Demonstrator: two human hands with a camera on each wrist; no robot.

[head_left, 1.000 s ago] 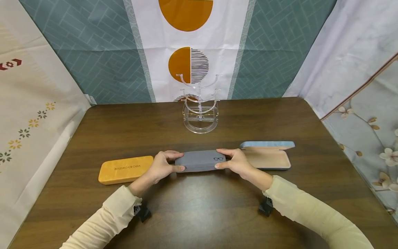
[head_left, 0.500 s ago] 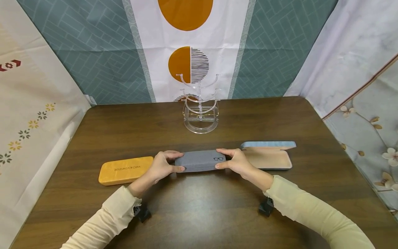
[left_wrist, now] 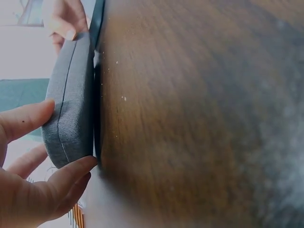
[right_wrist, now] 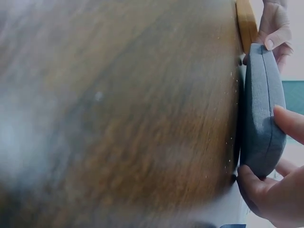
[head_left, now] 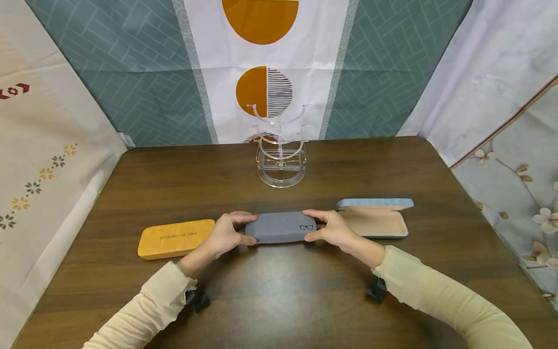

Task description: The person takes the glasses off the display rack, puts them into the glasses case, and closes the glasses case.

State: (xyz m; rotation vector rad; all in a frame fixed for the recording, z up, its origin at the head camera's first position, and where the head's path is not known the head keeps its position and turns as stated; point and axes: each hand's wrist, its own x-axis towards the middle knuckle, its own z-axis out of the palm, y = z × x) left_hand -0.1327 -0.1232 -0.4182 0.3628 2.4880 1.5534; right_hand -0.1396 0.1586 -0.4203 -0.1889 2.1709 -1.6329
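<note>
A shut grey glasses case (head_left: pixel 281 227) with a small glasses logo lies lengthwise at the middle of the brown table (head_left: pixel 279 291). My left hand (head_left: pixel 247 228) pinches its left end between thumb and fingers. My right hand (head_left: pixel 306 225) pinches the right end the same way. In the left wrist view the case (left_wrist: pixel 71 95) sits close against the table top, with my left hand (left_wrist: pixel 70 135) round its near end. The right wrist view shows the case (right_wrist: pixel 261 95) from the other end, gripped by my right hand (right_wrist: pixel 260 142).
A shut orange case (head_left: pixel 176 237) lies just left of my left hand. An open blue case (head_left: pixel 377 220) with a tan lining lies just right of my right hand. A clear acrylic stand (head_left: pixel 281 155) is behind, near patterned cloth walls.
The grey case has dropped slightly toward the table and shows less of its front edge. Both hands keep their hold on its ends.
</note>
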